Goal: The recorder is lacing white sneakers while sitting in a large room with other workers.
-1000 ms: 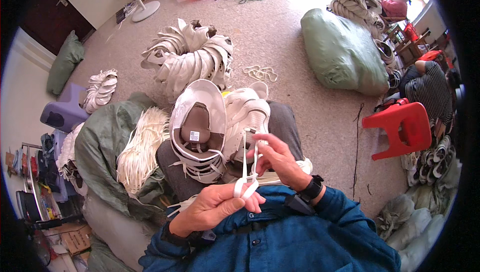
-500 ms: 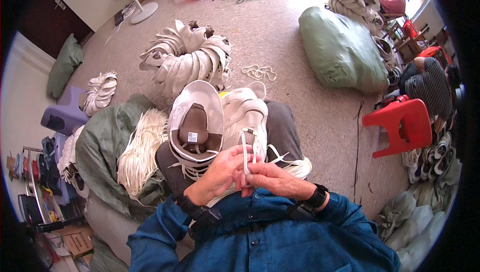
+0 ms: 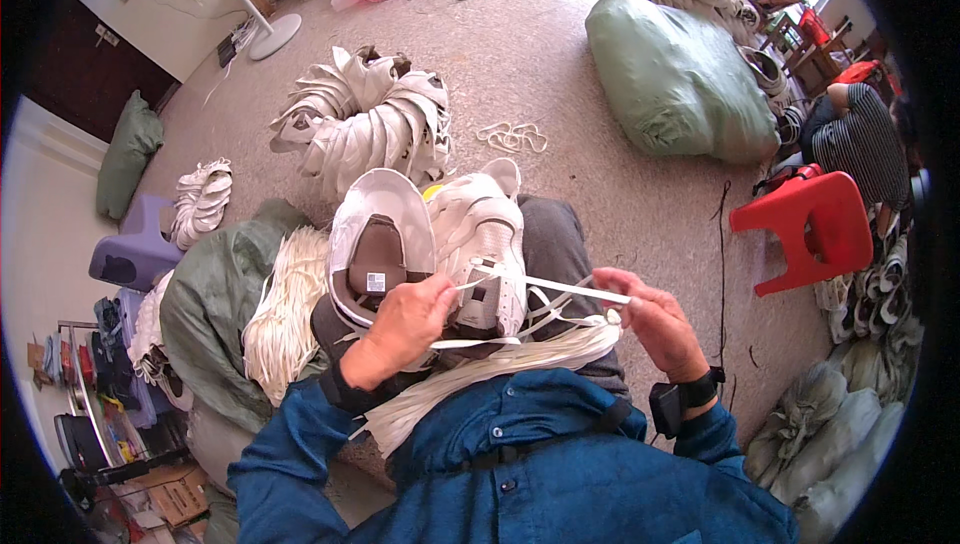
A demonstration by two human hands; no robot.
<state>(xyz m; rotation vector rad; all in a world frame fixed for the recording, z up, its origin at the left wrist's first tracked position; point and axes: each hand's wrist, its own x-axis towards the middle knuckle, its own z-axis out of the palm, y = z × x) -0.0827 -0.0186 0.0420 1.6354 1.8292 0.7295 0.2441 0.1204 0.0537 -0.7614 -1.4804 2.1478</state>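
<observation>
Two pale shoe uppers lie side by side on my lap. The right-hand shoe upper (image 3: 478,219) has a flat white shoelace (image 3: 565,286) threaded through its front eyelets. My left hand (image 3: 402,329) pinches one end of that lace, close to the left-hand shoe upper (image 3: 385,229), whose brown inside faces up. My right hand (image 3: 660,324) grips the other end, drawn out to the right, so the lace runs taut across the eyelets. Under both wrists' level, a bundle of cream laces (image 3: 520,362) lies across my lap.
A second lace bundle (image 3: 285,309) rests on green sacking (image 3: 205,289) at my left. Ahead on the floor are a ring of stacked uppers (image 3: 375,139) and a loose lace (image 3: 512,137). A large green sack (image 3: 670,84), a red stool (image 3: 805,229) and seated people are at right.
My hands have moved apart, left hand to the left and right hand to the right, pulling the shoelace out between them. The lap bundle shows more.
</observation>
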